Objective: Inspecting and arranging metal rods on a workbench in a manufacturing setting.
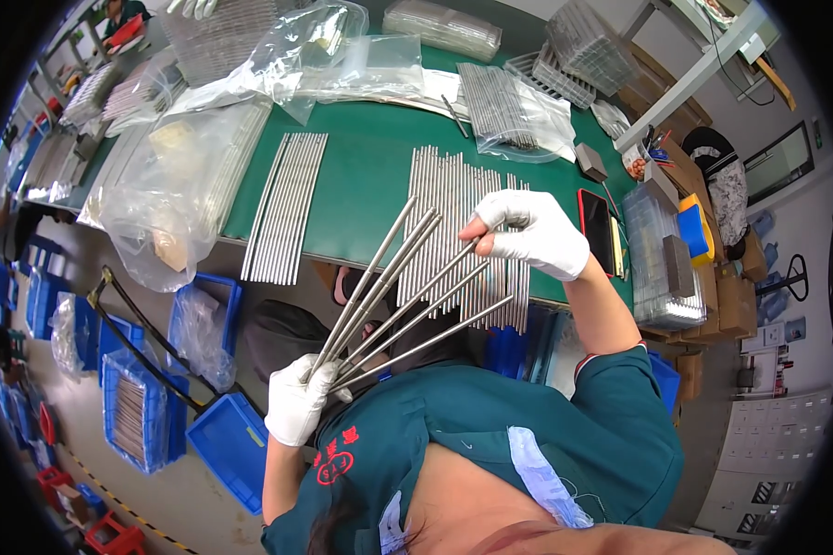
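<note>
The left hand, gloved, closes round the near ends of a fan of metal rods, which spreads above the table's near edge; the right hand, its glove leaving fingertips bare, pinches the far end of one between thumb and finger. Behind them, a wide row of similar rods lies on the green table, partly hidden by the right hand and the fan. A smaller row lies to the left, beside a large clear bag. Right of the right hand is a phone; farther off are a grey block, bagged rods and a dark pen-like tool. Blue bins stand below left
</note>
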`<state>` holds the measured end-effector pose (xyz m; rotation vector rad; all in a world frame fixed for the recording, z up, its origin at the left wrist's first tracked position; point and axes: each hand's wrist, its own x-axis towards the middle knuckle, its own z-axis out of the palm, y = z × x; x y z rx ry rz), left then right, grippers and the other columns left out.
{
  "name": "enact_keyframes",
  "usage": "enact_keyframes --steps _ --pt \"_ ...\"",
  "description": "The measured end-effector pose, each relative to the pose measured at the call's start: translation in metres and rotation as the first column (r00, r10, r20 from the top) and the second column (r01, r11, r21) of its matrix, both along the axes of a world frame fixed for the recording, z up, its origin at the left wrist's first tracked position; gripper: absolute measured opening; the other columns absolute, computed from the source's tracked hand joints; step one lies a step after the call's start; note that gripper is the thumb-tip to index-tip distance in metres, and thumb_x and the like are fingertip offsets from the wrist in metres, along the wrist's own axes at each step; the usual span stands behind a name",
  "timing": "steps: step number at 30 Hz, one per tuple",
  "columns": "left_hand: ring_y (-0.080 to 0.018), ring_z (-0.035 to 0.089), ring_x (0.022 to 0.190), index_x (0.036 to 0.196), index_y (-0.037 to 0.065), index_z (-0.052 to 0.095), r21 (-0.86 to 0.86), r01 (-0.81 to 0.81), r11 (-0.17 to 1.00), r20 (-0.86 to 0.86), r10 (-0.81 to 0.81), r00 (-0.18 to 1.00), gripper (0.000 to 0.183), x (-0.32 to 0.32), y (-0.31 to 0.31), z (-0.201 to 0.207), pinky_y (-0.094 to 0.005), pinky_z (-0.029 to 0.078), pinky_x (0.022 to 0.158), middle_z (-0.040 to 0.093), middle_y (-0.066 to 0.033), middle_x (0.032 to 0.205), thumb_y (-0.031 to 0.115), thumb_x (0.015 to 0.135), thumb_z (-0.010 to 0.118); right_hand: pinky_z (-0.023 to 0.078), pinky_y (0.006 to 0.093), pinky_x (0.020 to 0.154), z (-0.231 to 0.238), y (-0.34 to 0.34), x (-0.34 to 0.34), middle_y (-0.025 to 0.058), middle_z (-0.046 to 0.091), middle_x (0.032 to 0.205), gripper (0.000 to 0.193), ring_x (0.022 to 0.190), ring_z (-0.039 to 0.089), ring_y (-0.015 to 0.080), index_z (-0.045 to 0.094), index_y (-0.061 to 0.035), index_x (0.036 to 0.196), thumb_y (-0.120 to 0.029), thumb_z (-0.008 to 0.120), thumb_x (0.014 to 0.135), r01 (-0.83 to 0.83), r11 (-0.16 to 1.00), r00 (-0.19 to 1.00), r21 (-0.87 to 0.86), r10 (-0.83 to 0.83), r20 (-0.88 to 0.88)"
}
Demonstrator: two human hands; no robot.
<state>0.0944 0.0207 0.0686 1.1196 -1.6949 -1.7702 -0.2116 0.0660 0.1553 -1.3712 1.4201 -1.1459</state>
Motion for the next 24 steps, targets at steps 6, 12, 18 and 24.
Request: enact_keyframes --steps 6,12,18,24 --pt "-0.0104 0.058 0.056 0.089 -0.003 0.06 -0.004 0.023 1.0 0.043 -0.023 0.999 0.028 0.0 -0.002 0.002 -0.0219 0.045 0.056 0.062 -0.0072 0.064 0.024 0.085 0.054 0.045 0.0232 0.068 0.004 -0.005 0.002 0.0057 0.058 0.081 0.019 0.075 0.056 0.0118 0.061 0.0019 0.087 -0.009 0.067 0.072 0.126 0.991 0.989 -0.032 -0.124 0.076" --pt "-0.0119 0.058 0.055 0.087 -0.005 0.059 -0.207 0.044 0.977 0.106 -0.023 0.994 0.028 -0.004 0.001 0.0 -0.0218 0.045 0.054 0.061 -0.0078 0.061 0.021 0.087 0.05 0.044 0.0202 0.065 0.004 -0.008 0.01 0.0034 0.058 0.081 0.016 0.072 0.054 0.0092 0.062 0.0007 0.085 -0.002 0.067 0.07 0.096 0.994 0.994 0.045 -0.098 0.053" --pt "-0.0119 0.058 0.056 0.09 -0.005 0.059 -0.215 0.021 0.976 0.1 0.001 0.995 0.022 -0.002 0.0 -0.006 -0.0233 0.046 0.054 0.062 -0.0078 0.072 0.016 0.085 0.055 0.044 0.0196 0.065 0.003 -0.006 0.011 0.0025 0.059 0.079 0.016 0.073 0.054 0.0077 0.062 0.0007 0.083 -0.003 0.068 0.069 0.108 0.99 0.99 0.085 -0.115 0.081" --pt "-0.0131 0.061 0.055 0.086 0.002 0.061 -0.393 -0.019 0.92 0.136 0.079 0.988 0.019 0.0 0.0 -0.013 -0.0226 0.046 0.054 0.062 -0.0073 0.064 0.019 0.079 0.061 0.044 0.0224 0.065 0.003 -0.002 0.009 0.0035 0.06 0.075 0.014 0.072 0.055 0.01 0.063 -0.001 0.08 -0.005 0.069 0.068 0.129 0.991 0.983 0.032 -0.123 -0.138"
